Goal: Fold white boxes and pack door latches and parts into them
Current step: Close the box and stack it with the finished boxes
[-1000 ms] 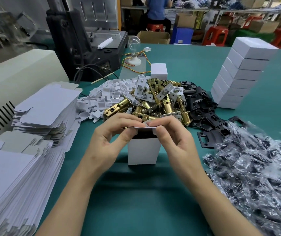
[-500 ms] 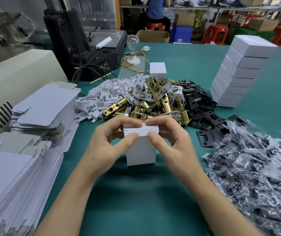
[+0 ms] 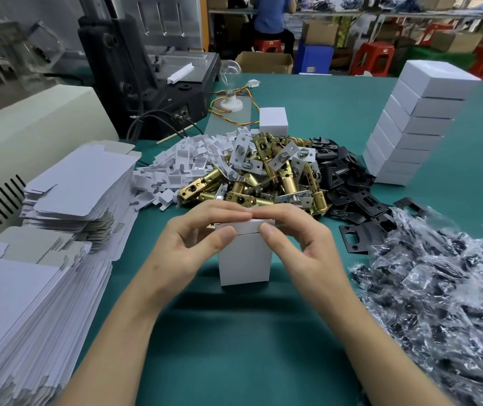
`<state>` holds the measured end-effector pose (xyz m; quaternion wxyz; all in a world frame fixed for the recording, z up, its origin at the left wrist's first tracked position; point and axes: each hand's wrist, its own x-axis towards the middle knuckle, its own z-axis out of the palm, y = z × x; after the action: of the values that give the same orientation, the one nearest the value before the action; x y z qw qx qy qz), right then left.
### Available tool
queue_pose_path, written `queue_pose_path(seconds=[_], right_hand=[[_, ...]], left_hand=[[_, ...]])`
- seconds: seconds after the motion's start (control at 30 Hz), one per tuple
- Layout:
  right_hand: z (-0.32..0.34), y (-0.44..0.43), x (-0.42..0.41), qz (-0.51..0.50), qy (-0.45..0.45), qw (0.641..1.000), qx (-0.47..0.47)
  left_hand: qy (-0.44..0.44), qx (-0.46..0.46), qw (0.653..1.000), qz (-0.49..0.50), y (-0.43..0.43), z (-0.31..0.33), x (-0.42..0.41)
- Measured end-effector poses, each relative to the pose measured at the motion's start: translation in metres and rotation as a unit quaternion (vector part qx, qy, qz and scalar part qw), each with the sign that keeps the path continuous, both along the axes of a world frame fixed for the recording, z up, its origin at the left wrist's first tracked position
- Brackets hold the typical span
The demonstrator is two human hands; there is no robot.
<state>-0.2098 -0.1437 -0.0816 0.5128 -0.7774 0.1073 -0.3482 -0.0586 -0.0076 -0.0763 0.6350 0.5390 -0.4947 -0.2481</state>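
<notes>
Centre of the frame, upright on the green bench (image 3: 234, 347): one white box (image 3: 243, 259), top flap folded down. Pinched along its top edge from both sides. On the left side, the left hand (image 3: 187, 247), thumb pressed to the front face, fingers (image 3: 219, 210) curled over the lid. On the right side, the right hand (image 3: 301, 244) in the same grip, thumb at the front rim, fingers (image 3: 278, 212) laid across the top, tips of both sets meeting above the box.

Just behind, a heap of brass door latches (image 3: 263, 177), flanked by white plastic pieces (image 3: 181, 162) toward the left and black strike plates (image 3: 348, 183) toward the right. Lower right: clear bags of dark parts (image 3: 439, 288). Left edge: stacks of flat box blanks (image 3: 79, 183). Upper right: a leaning stack of closed white boxes (image 3: 410, 127). Beyond the latch heap, a single small white box (image 3: 273, 120), standing alone.
</notes>
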Motion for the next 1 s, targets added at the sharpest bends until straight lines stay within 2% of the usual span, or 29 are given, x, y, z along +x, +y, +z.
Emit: queue_pose_path(seconds=[0.33,0.53,0.6,1.0], right_hand=[[-0.002,-0.008,-0.003,-0.015,0.013,0.996,-0.088],[0.0,-0.021,-0.008,-0.048,0.024,0.958,-0.281],[0.0,-0.023,-0.009,-0.052,0.027,0.947,-0.316],[0.001,-0.022,-0.01,-0.056,0.039,0.946,-0.318]], left_hand=[[-0.002,0.017,1.0,0.003,0.001,-0.002,0.004],[-0.002,0.033,0.999,-0.036,0.006,-0.001,0.008],[0.003,0.041,0.998,-0.045,0.007,0.0,0.008],[0.024,0.064,0.996,-0.051,0.008,0.003,0.005]])
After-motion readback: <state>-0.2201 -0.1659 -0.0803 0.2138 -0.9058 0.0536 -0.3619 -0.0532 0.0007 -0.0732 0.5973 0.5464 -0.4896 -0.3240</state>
